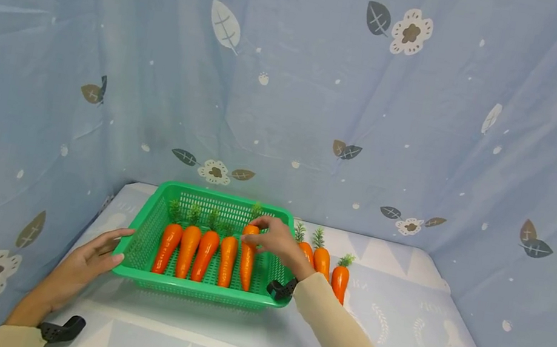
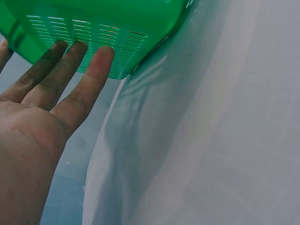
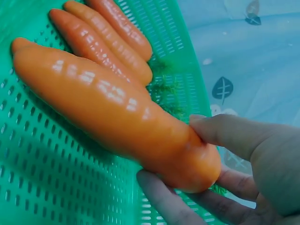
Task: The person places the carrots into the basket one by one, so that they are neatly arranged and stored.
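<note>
A green plastic basket with slotted walls holds a row of several orange carrots with feathery green tops. My right hand pinches one carrot near its thick top end, thumb on one side and fingers on the other. That carrot is inside the basket, at the right end of the row, its narrow tip toward the basket's near side. On the basket's left side, my left hand has its fingers straight; in the left wrist view the fingertips touch or nearly touch the outer wall.
Three more carrots lie on the pale patterned cloth just right of the basket, partly behind the right forearm. Blue curtain with leaves and flowers rises behind and on both sides. Each wrist wears a black device.
</note>
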`<state>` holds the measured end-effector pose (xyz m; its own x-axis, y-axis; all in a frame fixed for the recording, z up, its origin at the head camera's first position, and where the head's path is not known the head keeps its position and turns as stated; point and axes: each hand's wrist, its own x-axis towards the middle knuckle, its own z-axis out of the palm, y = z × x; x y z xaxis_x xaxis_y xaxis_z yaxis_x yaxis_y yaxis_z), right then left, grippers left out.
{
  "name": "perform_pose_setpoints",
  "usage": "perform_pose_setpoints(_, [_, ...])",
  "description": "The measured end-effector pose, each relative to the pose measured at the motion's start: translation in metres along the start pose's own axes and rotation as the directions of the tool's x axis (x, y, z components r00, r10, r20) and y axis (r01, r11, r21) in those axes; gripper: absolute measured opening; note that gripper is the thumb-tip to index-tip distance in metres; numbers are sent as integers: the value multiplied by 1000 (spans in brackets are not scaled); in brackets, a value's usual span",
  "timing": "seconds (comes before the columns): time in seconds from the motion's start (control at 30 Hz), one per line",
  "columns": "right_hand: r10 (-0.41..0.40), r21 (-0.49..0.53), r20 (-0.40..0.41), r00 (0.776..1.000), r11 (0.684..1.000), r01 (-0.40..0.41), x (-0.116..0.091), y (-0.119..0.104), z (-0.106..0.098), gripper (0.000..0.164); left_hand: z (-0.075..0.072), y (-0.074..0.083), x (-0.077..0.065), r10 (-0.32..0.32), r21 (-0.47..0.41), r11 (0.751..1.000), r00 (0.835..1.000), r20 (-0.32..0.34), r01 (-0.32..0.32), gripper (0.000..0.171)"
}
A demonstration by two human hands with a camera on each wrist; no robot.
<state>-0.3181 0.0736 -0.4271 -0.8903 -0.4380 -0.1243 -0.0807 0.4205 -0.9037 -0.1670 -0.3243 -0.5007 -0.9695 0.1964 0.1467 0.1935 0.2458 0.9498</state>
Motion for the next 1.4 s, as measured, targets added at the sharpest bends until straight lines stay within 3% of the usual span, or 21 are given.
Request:
perform_pose_setpoints(0.23, [65,-7,20,998,998,-65,8,4,6,37,1,3,-1,-8,-10,1000,1000,-3,8,56])
perform_pose_setpoints(0.43, [93,-86,-1,996,992,-92,13,17,12,35,3,6,0,-32,-15,999,999,-8,32,56])
perform_pose_setpoints(0.67, [96,-124,5,995,988,-95,13,16,14,38,1,2,0,-3,-2,1000,1000,-4,3,56])
perform_pose_setpoints(1.1, [105,-81,-8,994,991,-105,13,18,17,32,0,-3,-1,-19,-14,1000,1000,-1,19,56])
perform_pose_setpoints(1.4, [73,-11,-5,997,997,-73,6,5,8,33,0,-2,-1,-23,17,1000,1000,-5,23,56])
